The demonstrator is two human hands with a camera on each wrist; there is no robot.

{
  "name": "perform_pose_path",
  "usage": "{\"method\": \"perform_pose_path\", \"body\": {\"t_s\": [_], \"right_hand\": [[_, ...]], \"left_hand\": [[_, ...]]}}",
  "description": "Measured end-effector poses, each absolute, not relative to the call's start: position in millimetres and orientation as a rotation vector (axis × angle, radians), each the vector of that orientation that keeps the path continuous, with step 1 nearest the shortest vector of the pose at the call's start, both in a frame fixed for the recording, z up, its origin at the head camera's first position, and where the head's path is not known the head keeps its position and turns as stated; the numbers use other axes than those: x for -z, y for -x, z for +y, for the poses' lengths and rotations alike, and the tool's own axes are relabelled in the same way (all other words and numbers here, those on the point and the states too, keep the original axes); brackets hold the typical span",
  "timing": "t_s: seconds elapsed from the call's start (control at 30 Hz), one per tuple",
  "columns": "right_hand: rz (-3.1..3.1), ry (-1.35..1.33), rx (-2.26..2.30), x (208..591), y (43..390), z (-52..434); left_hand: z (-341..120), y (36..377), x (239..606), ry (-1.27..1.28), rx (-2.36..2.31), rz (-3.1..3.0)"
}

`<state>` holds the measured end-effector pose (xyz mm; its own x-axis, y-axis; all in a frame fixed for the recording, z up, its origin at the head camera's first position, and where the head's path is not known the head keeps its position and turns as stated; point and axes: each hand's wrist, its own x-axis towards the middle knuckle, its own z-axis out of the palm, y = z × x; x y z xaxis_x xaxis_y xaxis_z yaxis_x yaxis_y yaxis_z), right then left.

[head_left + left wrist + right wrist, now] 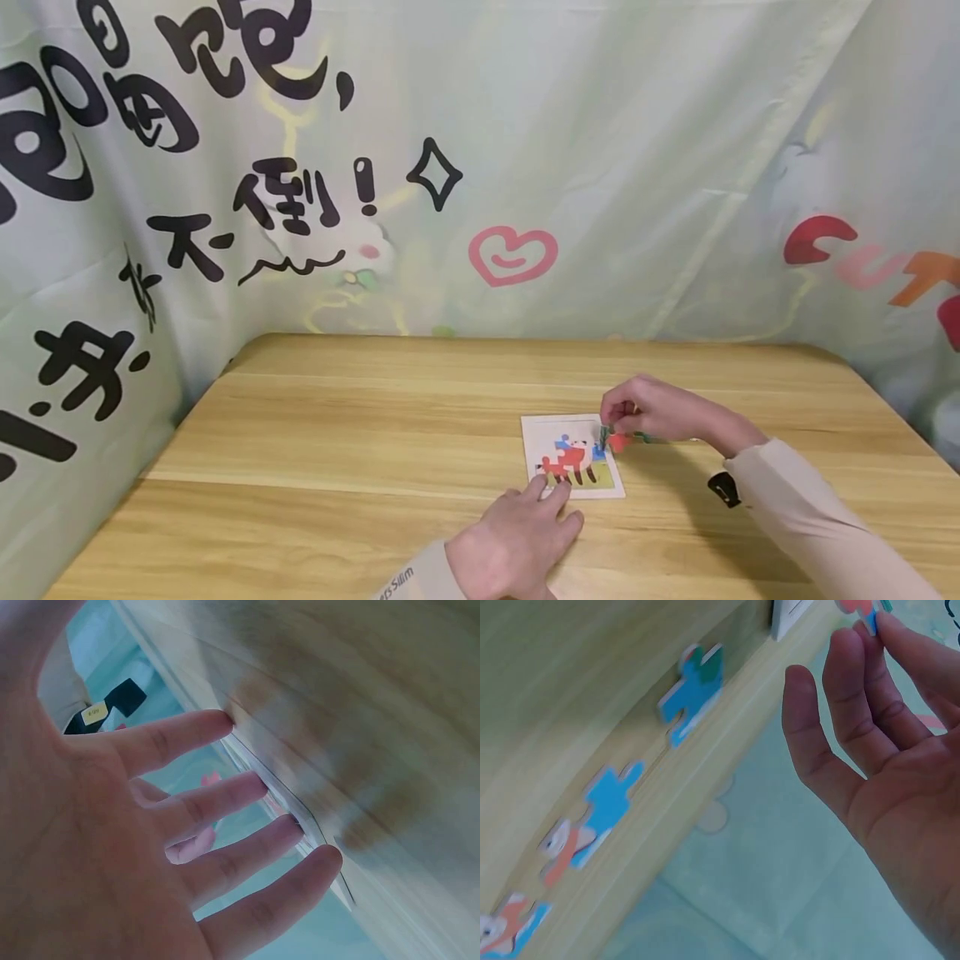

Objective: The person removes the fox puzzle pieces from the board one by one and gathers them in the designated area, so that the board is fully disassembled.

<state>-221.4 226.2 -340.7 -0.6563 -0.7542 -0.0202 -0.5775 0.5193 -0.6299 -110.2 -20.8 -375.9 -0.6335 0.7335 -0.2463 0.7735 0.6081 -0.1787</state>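
Puzzle board: white border; its picture shows a red-and-white animal with dark legs, blue patches, yellow-green ground. Held piece: coral and blue. Loose pieces: blue, with green, white or orange areas. Tabletop: tan, streaked wood grain. Curtain: pale grey-green, printed with black characters, a pink heart. Sleeves: beige; left one bears dark lettering.
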Motion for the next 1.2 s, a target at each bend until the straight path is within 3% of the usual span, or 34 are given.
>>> {"method": "perform_pose_path", "body": {"t_s": [1.2], "right_hand": [[2.493, 1.057, 0.831, 361, 211, 270]], "left_hand": [[-21, 111, 373, -1.265, 0.404, 2.682]]}}
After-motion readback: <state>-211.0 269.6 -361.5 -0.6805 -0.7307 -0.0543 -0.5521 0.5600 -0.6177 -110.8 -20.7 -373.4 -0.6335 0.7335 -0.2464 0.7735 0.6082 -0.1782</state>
